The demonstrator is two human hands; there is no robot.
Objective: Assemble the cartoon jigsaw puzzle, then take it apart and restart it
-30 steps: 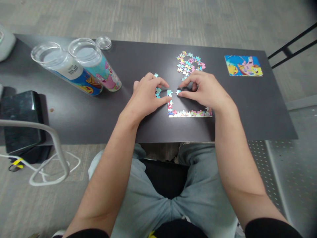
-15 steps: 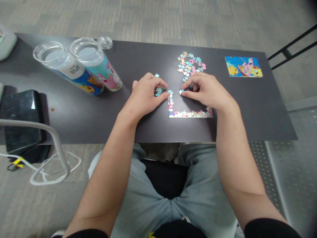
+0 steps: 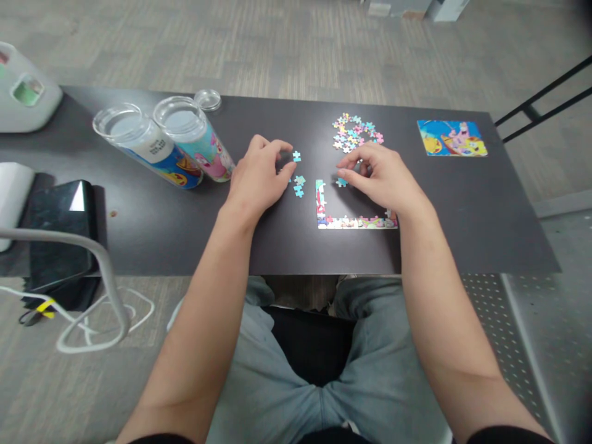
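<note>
My left hand (image 3: 261, 172) hovers over the left part of the table, thumb and index finger apart. Beside its fingertips lie small blue puzzle pieces (image 3: 296, 156), and more loose pieces (image 3: 299, 185) sit by the thumb. A partly joined puzzle border (image 3: 356, 223) runs along a left side and a bottom edge; its right side is partly covered by my right arm. My right hand (image 3: 377, 176) is above this border, its thumb and index finger slightly apart. Just below these fingertips a blue puzzle piece (image 3: 341, 182) appears to rest on the table.
A pile of mixed puzzle pieces (image 3: 354, 132) lies beyond my right hand. The picture card (image 3: 453, 138) is at the far right. Two clear-topped cartoon canisters (image 3: 213, 154) stand at left, near a round clear lid (image 3: 208, 100). A black device (image 3: 62, 216) and a grey bent tube (image 3: 108, 277) are at far left.
My left hand has moved left, away from the border's left side toward the loose blue pieces. My right fingers have come off the blue piece they pinched. The head view has shifted slightly.
</note>
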